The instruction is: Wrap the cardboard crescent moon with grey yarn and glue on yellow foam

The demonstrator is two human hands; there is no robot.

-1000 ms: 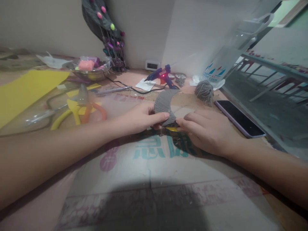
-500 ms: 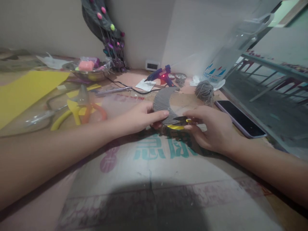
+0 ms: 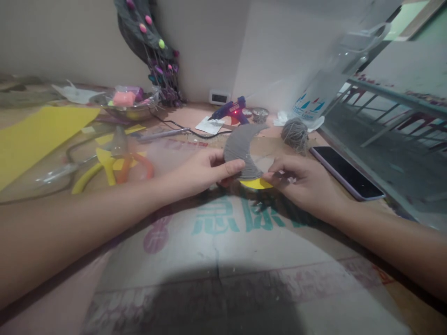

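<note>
A crescent (image 3: 239, 151) wound with grey yarn stands tilted above the cardboard, its lower end a bare yellow strip (image 3: 256, 183). My left hand (image 3: 213, 170) is closed on its left side, thumb across the front and fingers behind. At the lower right end, my right hand (image 3: 295, 179) has thumb and forefinger pinched on the crescent's edge beside the yellow part; whether a strand of yarn lies between them is too blurred to tell. A ball of grey yarn (image 3: 295, 135) rests behind my right hand.
Printed cardboard (image 3: 195, 260) covers the near table. Pliers (image 3: 111, 163) with yellow and orange handles and a yellow sheet (image 3: 38, 139) lie left. Behind are a blue glue gun (image 3: 228, 110) with a red light, a bowl (image 3: 131, 111) and a plastic jug (image 3: 314, 95). A phone (image 3: 345, 172) lies right.
The crescent has turned slightly, its upper tip shifting right. My right fingers have moved a little left and closed in on its lower end; the dark patch there has gone and more yellow shows.
</note>
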